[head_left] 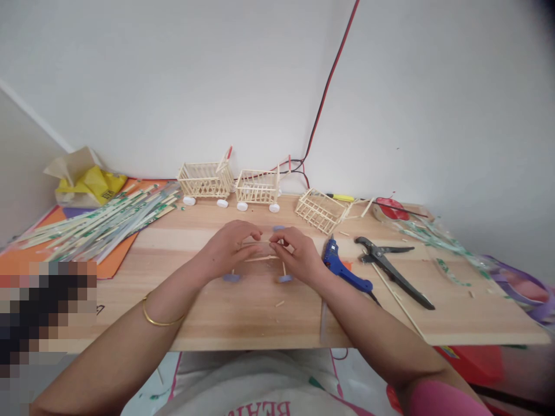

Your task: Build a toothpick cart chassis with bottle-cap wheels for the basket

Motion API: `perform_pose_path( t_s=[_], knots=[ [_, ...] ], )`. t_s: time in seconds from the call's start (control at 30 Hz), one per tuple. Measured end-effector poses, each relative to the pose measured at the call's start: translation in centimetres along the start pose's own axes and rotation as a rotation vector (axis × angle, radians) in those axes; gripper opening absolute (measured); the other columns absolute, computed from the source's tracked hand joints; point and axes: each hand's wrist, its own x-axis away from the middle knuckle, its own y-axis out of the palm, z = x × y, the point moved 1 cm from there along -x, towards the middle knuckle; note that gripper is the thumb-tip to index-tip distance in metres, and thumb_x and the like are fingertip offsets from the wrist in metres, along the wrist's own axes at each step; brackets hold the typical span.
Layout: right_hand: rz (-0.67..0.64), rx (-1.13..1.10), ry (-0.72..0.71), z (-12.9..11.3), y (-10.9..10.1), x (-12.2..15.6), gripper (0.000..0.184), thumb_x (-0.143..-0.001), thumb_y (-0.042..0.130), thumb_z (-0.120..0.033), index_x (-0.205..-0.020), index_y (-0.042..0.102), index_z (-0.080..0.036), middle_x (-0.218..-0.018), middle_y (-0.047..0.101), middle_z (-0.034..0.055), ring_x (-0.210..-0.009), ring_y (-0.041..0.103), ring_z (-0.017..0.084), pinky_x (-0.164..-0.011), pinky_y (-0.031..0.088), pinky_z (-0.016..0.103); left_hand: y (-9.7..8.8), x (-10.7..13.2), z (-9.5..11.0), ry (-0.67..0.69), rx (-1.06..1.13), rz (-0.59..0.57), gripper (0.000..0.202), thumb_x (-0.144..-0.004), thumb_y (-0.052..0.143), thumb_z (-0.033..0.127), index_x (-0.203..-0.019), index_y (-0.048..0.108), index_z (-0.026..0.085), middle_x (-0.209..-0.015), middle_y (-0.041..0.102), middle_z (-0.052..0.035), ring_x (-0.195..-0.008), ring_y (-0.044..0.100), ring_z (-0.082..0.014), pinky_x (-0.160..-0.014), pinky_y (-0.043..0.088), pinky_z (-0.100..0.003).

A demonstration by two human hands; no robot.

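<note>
The right hand (pixel 295 249) bends inward, its thumb and fingertips drawn together; what lies between them is too small to tell. Facing it, the left hand (pixel 232 245) curves with thumb and fingers parted. Between and beneath both sits a wheeled stick frame (pixel 260 259), mid-table. Both forearms slant in from the near side. Farther off stand two stick carts (pixel 206 180) on white wheels; right of them, a stick basket (pixel 319 211) lies tilted. Far left, clear sleeves (pixel 125 222) hold sticks.

Wheeled stick frame (pixel 259 259) partly hidden
Left hand (pixel 232 248), right hand (pixel 299 249) cover parts; exact grip unclear; purple strap (pixel 526 293) blurred, cut off.
</note>
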Motion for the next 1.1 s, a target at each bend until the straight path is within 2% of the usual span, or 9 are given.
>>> perform_pose_path(
  t_s=[0.1,0.2,0.3,0.57,0.73,0.8,0.87,1.03,1.1],
  knots=[
    [-0.008,0.014,-0.057,-0.4,0.1,0.0,0.009,-0.089,0.053,-0.021,-0.084,0.061,-0.022,-0.079,0.065,0.0031,-0.076,0.057,0.018,-0.072,0.043,0.031,-0.4,-0.1,0.4,0.009,-0.124,-0.030,0.020,-0.089,0.054,0.035,-0.100,0.063,0.021,-0.101,0.069,-0.0050,-0.103,0.058,-0.0214,-0.104,0.030,-0.047],
    [-0.038,0.043,-0.100,-0.6,0.1,-0.1,0.009,-0.090,0.052,-0.022,-0.086,0.060,-0.021,-0.079,0.065,0.0031,-0.077,0.057,0.018,-0.073,0.041,0.031,-0.5,-0.2,0.9,0.029,-0.199,-0.061,0.018,-0.091,0.050,0.030,-0.088,0.066,0.023,-0.092,0.069,-0.0024,-0.097,0.059,-0.0199,-0.109,0.015,-0.055],
    [-0.079,0.084,-0.138,-0.4,0.1,-0.1,0.011,-0.092,0.050,-0.022,-0.088,0.060,-0.021,-0.082,0.066,0.0037,-0.080,0.057,0.018,-0.074,0.039,0.032,-0.5,-0.2,1.2,0.059,-0.263,-0.069,0.022,-0.091,0.046,0.024,-0.084,0.067,0.023,-0.082,0.067,-0.0002,-0.086,0.059,-0.0165,-0.109,0.015,-0.056],
    [-0.094,0.305,-0.159,-1.3,-0.2,-0.3,0.016,-0.093,0.051,-0.025,-0.087,0.064,-0.022,-0.083,0.070,0.0042,-0.079,0.054,0.019,-0.072,0.032,0.036,0.0,-0.1,1.4,0.109,-0.417,-0.072,0.024,-0.089,0.046,0.016,-0.080,0.067,0.023,-0.072,0.063,0.0003,-0.084,0.056,-0.0175,-0.109,0.012,-0.062],
    [0.100,0.226,-0.104,-1.6,-1.0,-0.3,0.010,-0.090,0.056,-0.029,-0.094,0.064,-0.023,-0.098,0.068,0.0064,-0.091,0.055,0.022,-0.081,0.037,0.039,-0.5,-0.1,2.1,0.080,-0.481,0.051,0.025,-0.089,0.044,0.015,-0.079,0.066,0.022,-0.074,0.064,-0.0010,-0.086,0.057,-0.0181,-0.111,0.009,-0.060],
    [0.256,0.123,0.022,-1.1,-1.5,-0.3,0.016,-0.087,0.059,-0.033,-0.099,0.061,-0.022,-0.101,0.064,0.0080,-0.092,0.055,0.022,-0.080,0.042,0.038,-0.9,-0.1,2.2,0.063,-0.448,0.104,0.023,-0.090,0.045,0.016,-0.083,0.066,0.021,-0.078,0.066,-0.0013,-0.088,0.059,-0.0181,-0.112,0.009,-0.059],
    [0.313,-0.003,0.210,-0.3,-1.8,-0.4,0.025,-0.084,0.061,-0.039,-0.102,0.058,-0.021,-0.095,0.063,0.0075,-0.083,0.056,0.020,-0.074,0.044,0.035,-1.3,0.0,2.2,0.057,-0.392,0.142,0.021,-0.091,0.045,0.018,-0.087,0.065,0.022,-0.081,0.068,-0.0012,-0.089,0.060,-0.0175,-0.113,0.008,-0.058],
    [-0.099,-0.490,0.441,0.3,-1.2,-0.6,0.033,-0.085,0.055,-0.047,-0.100,0.063,-0.019,-0.090,0.065,0.0043,-0.081,0.057,0.017,-0.075,0.043,0.031,-1.8,0.1,2.3,0.096,-0.275,0.159,0.018,-0.092,0.046,0.020,-0.087,0.064,0.021,-0.086,0.069,-0.0002,-0.088,0.061,-0.0153,-0.114,0.010,-0.055],
    [-0.137,-0.595,0.475,-0.1,-1.1,-0.7,0.030,-0.082,0.059,-0.046,-0.095,0.065,-0.019,-0.085,0.064,0.0019,-0.079,0.055,0.015,-0.075,0.041,0.029,-1.7,0.1,2.3,0.107,-0.268,0.159,0.018,-0.092,0.045,0.019,-0.087,0.063,0.021,-0.084,0.069,0.0004,-0.083,0.062,-0.0142,-0.114,0.012,-0.054]
  ],
)
